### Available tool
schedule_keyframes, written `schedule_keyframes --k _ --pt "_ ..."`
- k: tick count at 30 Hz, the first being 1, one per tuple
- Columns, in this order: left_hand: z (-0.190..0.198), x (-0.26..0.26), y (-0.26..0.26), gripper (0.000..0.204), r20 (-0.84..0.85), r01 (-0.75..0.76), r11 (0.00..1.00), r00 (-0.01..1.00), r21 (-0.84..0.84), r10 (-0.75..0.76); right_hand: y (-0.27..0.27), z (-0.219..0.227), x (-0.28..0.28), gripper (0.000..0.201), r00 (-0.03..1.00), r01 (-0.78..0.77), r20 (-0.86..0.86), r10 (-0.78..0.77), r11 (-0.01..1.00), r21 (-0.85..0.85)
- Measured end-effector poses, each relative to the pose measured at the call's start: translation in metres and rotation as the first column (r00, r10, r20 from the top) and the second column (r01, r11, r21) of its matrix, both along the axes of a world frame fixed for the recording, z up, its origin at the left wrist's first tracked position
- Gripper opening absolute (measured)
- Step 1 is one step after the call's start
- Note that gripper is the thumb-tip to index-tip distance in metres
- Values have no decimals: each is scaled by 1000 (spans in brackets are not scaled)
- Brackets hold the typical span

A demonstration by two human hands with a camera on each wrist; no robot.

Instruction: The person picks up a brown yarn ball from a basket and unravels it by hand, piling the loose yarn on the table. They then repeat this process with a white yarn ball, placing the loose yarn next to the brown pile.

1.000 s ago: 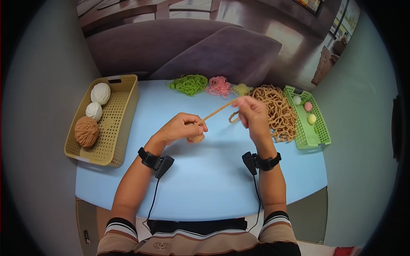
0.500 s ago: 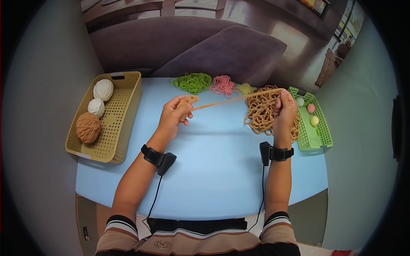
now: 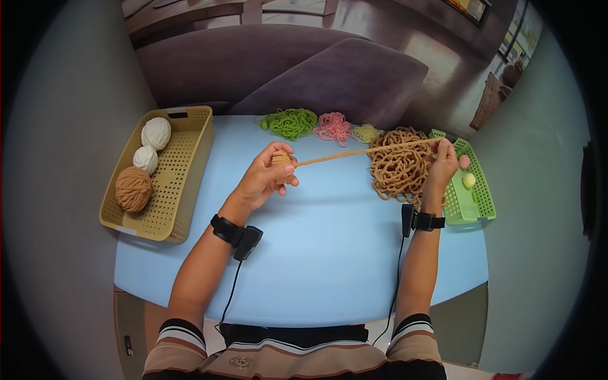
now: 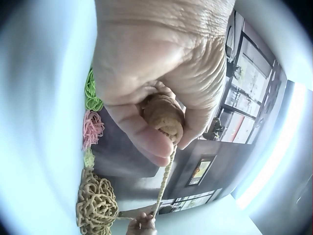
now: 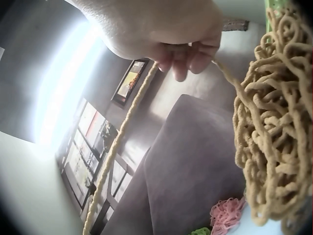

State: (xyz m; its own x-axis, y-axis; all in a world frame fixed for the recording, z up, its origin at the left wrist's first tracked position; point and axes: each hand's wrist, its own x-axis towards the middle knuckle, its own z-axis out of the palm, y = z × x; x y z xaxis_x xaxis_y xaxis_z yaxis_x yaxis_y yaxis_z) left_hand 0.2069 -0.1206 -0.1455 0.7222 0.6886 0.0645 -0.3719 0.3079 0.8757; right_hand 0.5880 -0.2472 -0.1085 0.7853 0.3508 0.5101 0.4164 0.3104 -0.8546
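My left hand (image 3: 266, 174) grips a small ball of tan yarn (image 4: 166, 117), its fingers and thumb curled round it. From that ball a strand of tan yarn (image 3: 339, 156) runs taut across to my right hand (image 3: 443, 166), which pinches it in curled fingers. In the right wrist view the strand leaves the far side of the right hand (image 5: 181, 49) and drops to a loose heap of thick tan yarn (image 5: 274, 117). That heap lies on the table just left of the right hand in the head view.
A yellow basket (image 3: 201, 171) at left holds two white yarn balls and a brown one. Green yarn (image 3: 290, 123), pink yarn (image 3: 332, 128) and pale yellow yarn (image 3: 365, 133) lie along the back. Small balls sit in a green basket (image 3: 486, 206) at right.
The right hand has moved out to the right, drawing the strand into a long taut line. My left hand has shifted slightly away from my body and turned, so the small ball shows more.
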Motion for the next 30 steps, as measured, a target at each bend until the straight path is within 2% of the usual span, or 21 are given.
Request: schedule_keyframes --k 3,6,7,8,9,11,12,15,16,19,20,21,22,23,25,27,30 --pt "-2 2 3 41 -58 -32 999 998 -11 32 5 -23 21 35 946 100 324 11 941 -325" --pt "-1 5 1 45 -149 -13 1000 989 24 17 16 -8 -28 56 893 -24 399 208 908 -419" --pt "2 6 -3 45 -159 0 1000 987 31 5 18 0 -60 59 890 -269 217 400 847 -458" --pt "7 8 -8 45 -170 14 999 985 40 -7 19 7 -96 63 820 -502 28 572 741 -446" --pt "11 9 -12 45 -182 28 998 983 50 -18 20 6 -122 67 737 -573 -7 676 619 -538" --pt "10 11 -17 47 -161 39 996 987 77 -27 19 -4 -171 72 594 -683 -118 796 422 -597" --pt "11 11 -18 48 -148 44 995 989 89 -30 19 -15 -186 62 572 -651 5 820 458 -605" --pt "11 10 -17 44 -253 54 981 967 189 -4 14 -6 -190 40 542 -671 -120 831 343 -658" --pt "9 10 -16 39 -309 75 971 951 227 -2 12 4 -188 22 624 -518 8 781 422 -744" --pt "1 14 -14 25 -455 134 933 890 333 34 5 12 -177 17 683 -440 201 702 615 -654" --pt "-2 19 -17 20 -491 148 920 869 363 55 4 14 -174 17 704 -417 220 675 644 -642" --pt "-6 21 -19 16 -525 163 905 848 393 76 6 13 -170 18 740 -413 228 633 694 -590" --pt "-9 23 -19 14 -444 127 902 893 413 78 8 10 -166 18 773 -406 231 590 741 -535" --pt "-11 22 -19 16 -452 110 906 887 409 96 10 11 -162 19 805 -395 230 546 784 -478" --pt "-9 21 -21 18 -468 74 913 873 402 135 6 23 -150 21 861 -421 137 490 837 -350" --pt "-12 19 -19 20 -437 49 915 888 400 144 6 26 -126 23 910 -360 133 392 908 -215" --pt "-5 19 -20 20 -391 32 913 909 406 143 2 31 -94 22 949 -296 75 307 947 -127"
